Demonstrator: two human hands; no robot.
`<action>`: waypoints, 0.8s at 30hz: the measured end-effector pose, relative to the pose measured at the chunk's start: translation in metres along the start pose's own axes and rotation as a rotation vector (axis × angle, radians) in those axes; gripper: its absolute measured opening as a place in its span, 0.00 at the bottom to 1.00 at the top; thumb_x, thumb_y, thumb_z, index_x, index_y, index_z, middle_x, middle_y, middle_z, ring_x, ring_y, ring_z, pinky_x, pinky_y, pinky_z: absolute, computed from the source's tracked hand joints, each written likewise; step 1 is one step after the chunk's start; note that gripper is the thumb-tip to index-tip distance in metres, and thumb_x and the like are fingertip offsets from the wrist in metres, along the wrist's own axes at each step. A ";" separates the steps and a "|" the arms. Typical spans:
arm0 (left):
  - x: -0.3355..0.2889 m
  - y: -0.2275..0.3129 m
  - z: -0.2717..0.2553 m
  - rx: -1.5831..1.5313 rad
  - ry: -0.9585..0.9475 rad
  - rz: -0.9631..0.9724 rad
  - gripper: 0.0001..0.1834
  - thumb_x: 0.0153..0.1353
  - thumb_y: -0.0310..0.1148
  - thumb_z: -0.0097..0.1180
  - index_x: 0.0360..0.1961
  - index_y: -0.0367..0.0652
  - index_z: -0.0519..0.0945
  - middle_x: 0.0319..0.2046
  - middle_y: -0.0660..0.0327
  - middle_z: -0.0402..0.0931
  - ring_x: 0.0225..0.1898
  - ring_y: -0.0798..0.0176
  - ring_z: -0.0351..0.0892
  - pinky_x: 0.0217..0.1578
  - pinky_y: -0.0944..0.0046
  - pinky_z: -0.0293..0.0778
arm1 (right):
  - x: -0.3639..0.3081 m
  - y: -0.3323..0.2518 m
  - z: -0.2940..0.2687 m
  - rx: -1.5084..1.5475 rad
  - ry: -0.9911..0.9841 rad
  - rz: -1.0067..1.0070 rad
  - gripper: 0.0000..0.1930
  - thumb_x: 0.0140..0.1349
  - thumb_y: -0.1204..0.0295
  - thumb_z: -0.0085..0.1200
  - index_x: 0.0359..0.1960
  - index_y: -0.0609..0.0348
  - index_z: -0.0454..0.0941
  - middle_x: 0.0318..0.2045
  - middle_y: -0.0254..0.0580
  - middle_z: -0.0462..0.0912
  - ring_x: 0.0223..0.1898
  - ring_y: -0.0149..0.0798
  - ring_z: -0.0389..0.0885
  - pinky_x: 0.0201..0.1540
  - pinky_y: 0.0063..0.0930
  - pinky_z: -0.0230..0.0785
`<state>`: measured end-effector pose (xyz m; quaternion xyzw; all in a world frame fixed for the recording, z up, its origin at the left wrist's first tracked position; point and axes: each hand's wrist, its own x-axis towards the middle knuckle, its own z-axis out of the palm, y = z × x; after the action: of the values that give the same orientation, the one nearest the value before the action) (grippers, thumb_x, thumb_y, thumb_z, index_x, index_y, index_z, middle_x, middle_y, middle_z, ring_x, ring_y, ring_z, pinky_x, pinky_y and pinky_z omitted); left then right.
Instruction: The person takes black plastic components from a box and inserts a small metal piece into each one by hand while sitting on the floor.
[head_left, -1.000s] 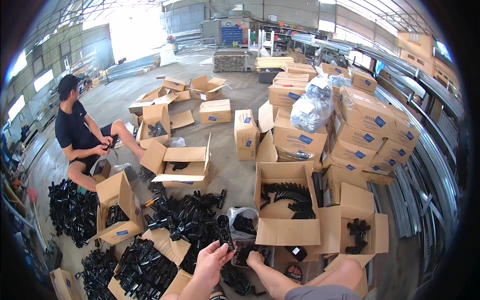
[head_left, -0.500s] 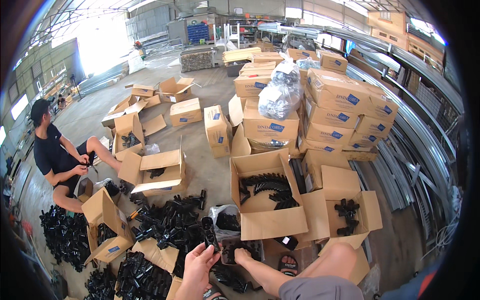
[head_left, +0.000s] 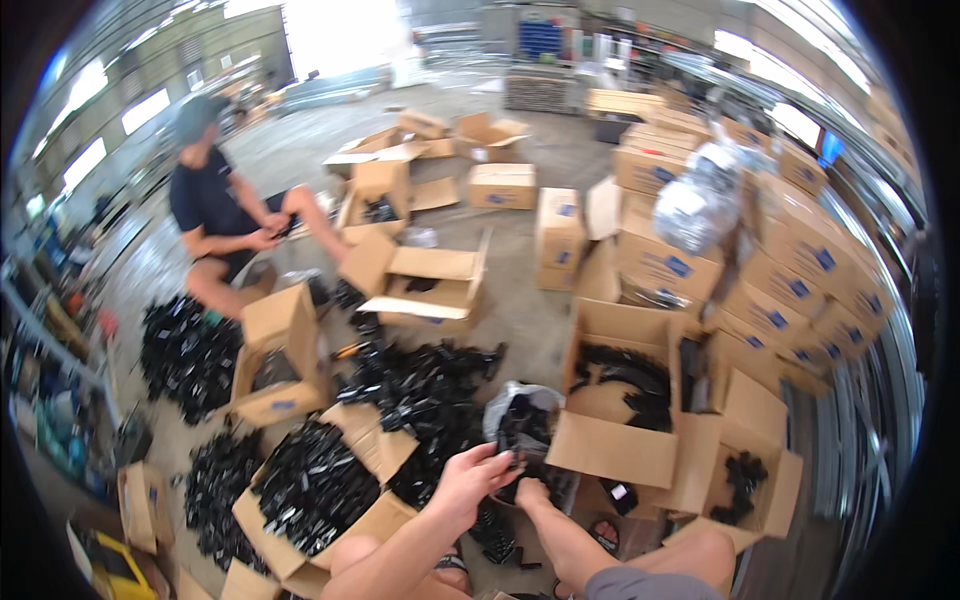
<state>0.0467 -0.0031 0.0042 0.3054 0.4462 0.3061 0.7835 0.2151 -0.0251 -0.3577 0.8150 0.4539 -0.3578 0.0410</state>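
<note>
My left hand is raised low in the middle, its fingers closed around a black tubular fitting that stands up from the grip. Beside it my right hand reaches down, fingers bunched, into a tub of small black parts. Blur and the tub hide what those fingers hold. Just beyond sits a pale plastic bag with black pieces inside. To the left spreads a loose heap of black fittings. Nearer me, an open carton is full of similar pieces.
A large open carton with rows of black parts stands right of my hands, another open carton beyond it. Taped cartons are stacked at the right. Another person sits at the left, handling a dark piece.
My view has swung left, so the scene shifts rightward and blurs. My left hand still grips the black fitting, now closer to my right hand, which stays at the tub.
</note>
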 end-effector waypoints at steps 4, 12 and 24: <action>0.004 -0.004 -0.014 -0.032 0.034 -0.009 0.23 0.72 0.29 0.59 0.62 0.27 0.72 0.53 0.55 0.81 0.52 0.64 0.84 0.54 0.65 0.81 | -0.006 -0.006 0.001 -0.051 -0.010 -0.023 0.17 0.57 0.70 0.65 0.49 0.59 0.87 0.54 0.56 0.85 0.58 0.54 0.84 0.60 0.45 0.77; 0.006 -0.016 -0.018 -0.032 0.019 0.006 0.21 0.72 0.30 0.59 0.63 0.31 0.75 0.51 0.59 0.83 0.50 0.69 0.83 0.51 0.70 0.80 | -0.013 -0.009 -0.003 -0.044 0.015 -0.102 0.17 0.58 0.71 0.65 0.50 0.58 0.85 0.53 0.54 0.86 0.57 0.54 0.84 0.59 0.45 0.78; -0.003 -0.002 -0.029 -0.044 0.067 0.020 0.23 0.72 0.29 0.59 0.65 0.29 0.72 0.50 0.60 0.82 0.47 0.69 0.84 0.51 0.70 0.81 | -0.065 -0.022 -0.046 0.318 0.283 -0.192 0.15 0.63 0.70 0.62 0.49 0.63 0.83 0.43 0.58 0.87 0.46 0.55 0.87 0.53 0.45 0.78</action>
<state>0.0200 -0.0004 -0.0081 0.2821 0.4624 0.3338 0.7715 0.2018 -0.0407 -0.2781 0.8064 0.4684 -0.3093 -0.1863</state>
